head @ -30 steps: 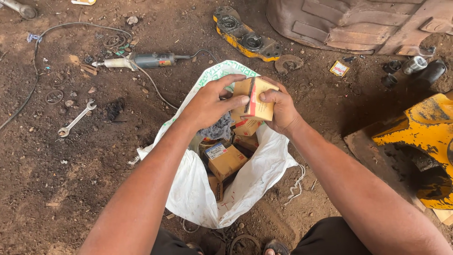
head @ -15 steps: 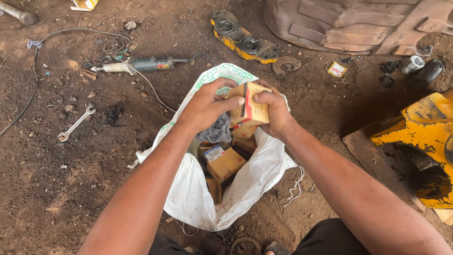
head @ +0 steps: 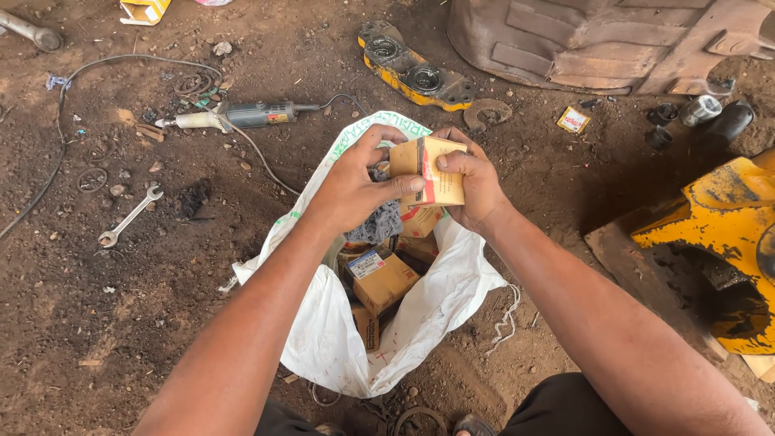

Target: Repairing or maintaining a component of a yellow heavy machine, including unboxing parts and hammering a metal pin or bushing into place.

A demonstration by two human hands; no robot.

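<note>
Both hands (head: 416, 182) around small cardboard box (head: 436, 165), above open sack (head: 428, 311).

You hold a small tan cardboard box (head: 432, 171), matt with a red stripe, over the white woven plastic sack (head: 440, 303), slightly shiny. Far left, the bare-steel spanner (head: 129, 216) lies dull on rough brown dirt ground (head: 97, 323).

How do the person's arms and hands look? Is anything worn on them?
Both forearms are bare, with no sleeves in view. The left hand and right hand wear no gloves, and no ring or watch can be seen. The nails are short, and the fingers look dusty.
</note>
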